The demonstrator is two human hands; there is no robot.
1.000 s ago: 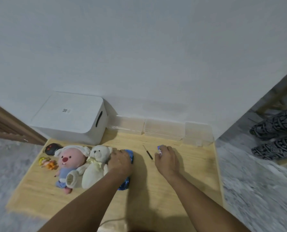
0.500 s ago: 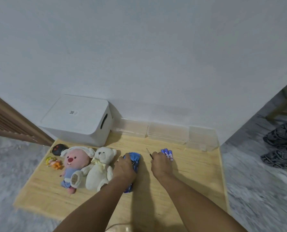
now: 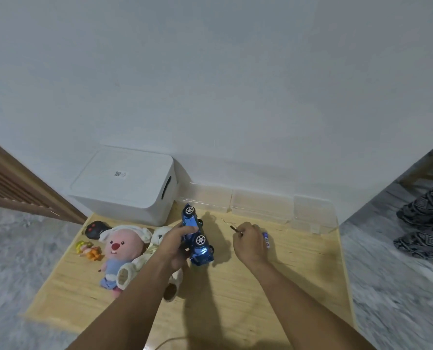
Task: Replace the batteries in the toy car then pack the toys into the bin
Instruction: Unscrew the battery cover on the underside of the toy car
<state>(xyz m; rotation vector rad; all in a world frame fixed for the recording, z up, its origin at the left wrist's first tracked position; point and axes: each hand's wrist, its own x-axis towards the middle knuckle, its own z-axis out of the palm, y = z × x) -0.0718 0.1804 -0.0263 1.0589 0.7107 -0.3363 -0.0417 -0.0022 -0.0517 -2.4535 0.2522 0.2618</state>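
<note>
My left hand [image 3: 173, 242] grips the shiny blue toy car [image 3: 197, 236] and holds it tipped on its side above the wooden board, wheels facing right. My right hand [image 3: 248, 239] is closed around a thin screwdriver [image 3: 229, 224] whose tip points up and left, a little to the right of the car. Purple batteries [image 3: 266, 238] lie on the board just right of that hand, partly hidden by it. The white lidded bin [image 3: 127, 183] stands at the back left against the wall.
A pink plush [image 3: 120, 251], a cream teddy bear [image 3: 159, 234], a small orange figurine [image 3: 89, 250] and a black remote [image 3: 95, 228] lie on the left of the wooden board [image 3: 286, 286]. Clear plastic boxes [image 3: 258, 205] line the wall. Grey carpet surrounds the board.
My left hand has lifted the blue car off the board and tipped it on its side. My right hand has picked up the screwdriver.
</note>
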